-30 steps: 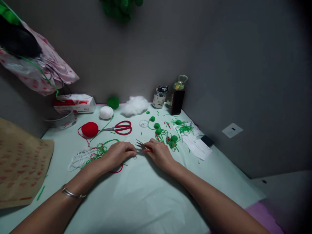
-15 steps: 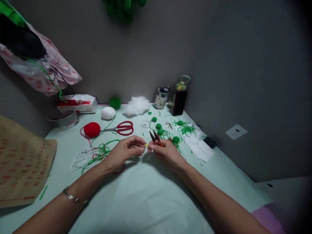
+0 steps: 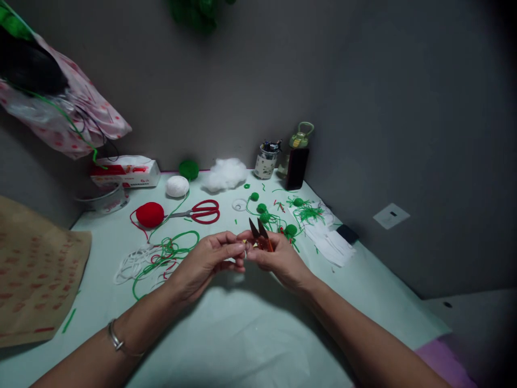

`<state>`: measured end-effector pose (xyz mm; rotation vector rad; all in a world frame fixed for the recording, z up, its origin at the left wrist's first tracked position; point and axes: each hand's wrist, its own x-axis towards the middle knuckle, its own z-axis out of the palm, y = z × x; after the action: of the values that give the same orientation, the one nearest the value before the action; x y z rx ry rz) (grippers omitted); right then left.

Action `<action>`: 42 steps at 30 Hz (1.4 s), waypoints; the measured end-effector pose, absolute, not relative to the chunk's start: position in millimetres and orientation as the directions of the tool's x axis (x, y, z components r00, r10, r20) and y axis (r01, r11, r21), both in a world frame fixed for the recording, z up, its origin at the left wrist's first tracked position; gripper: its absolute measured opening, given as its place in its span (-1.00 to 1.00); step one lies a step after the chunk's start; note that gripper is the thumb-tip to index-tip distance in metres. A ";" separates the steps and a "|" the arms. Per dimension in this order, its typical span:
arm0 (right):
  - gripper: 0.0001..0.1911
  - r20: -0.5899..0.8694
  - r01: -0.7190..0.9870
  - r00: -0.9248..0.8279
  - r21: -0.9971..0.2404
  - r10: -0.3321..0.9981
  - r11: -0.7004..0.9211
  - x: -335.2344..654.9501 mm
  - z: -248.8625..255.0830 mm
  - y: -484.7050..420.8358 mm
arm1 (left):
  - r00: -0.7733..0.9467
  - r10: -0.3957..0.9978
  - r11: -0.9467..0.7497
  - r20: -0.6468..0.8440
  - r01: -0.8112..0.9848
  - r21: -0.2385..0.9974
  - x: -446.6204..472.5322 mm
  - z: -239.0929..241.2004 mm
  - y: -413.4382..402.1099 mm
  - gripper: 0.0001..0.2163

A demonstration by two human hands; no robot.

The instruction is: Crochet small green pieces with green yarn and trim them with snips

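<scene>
Wide pale cloth (image 3: 250, 334) spreads out between the forearms, its right edge slanting down beside the grey wall (image 3: 363, 118), with a yarn tangle (image 3: 168, 247) at left and red-handled scissors (image 3: 190, 214) just beyond. And over that cloth the fingertips meet: the left hand (image 3: 214, 256), palm inward, pinches a tiny yellow piece (image 3: 244, 242), details too small to read, while the right hand (image 3: 285, 260) grips orange-handled snips (image 3: 263, 231), blades upright and parted!
</scene>
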<state>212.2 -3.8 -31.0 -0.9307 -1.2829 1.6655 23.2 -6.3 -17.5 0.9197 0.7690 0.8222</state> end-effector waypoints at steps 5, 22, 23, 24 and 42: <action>-0.57 -0.069 -0.146 -0.411 -0.979 0.909 -0.141 211.4 -31.2 -6.4 | 0.518 0.822 0.423 -0.237 -0.277 0.863 27.3 -19.5 -8.9 -0.80; -0.58 -0.100 -0.247 -0.469 -0.939 0.877 -0.239 210.1 -28.4 -7.1 | 0.524 0.813 0.448 -0.256 -0.282 0.848 31.5 -16.9 -15.7 -0.79; -0.59 -0.098 -0.252 -0.475 -0.937 0.875 -0.242 210.0 -28.3 -7.4 | 0.523 0.813 0.450 -0.257 -0.283 0.847 31.5 -16.5 -16.2 -0.78; -0.59 -0.095 -0.257 -0.480 -0.935 0.872 -0.243 210.0 -28.1 -7.7 | 0.522 0.813 0.451 -0.258 -0.285 0.846 31.5 -15.8 -16.8 -0.78; -0.62 -0.087 -0.274 -0.491 -0.929 0.867 -0.249 211.3 -31.0 -10.5 | 0.533 0.797 0.481 -0.284 -0.277 0.832 32.7 -15.8 -19.5 -0.70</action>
<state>211.3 -10.5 -31.0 -0.7999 -1.1916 1.8386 32.7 -19.5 -15.8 0.8162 0.7388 0.7327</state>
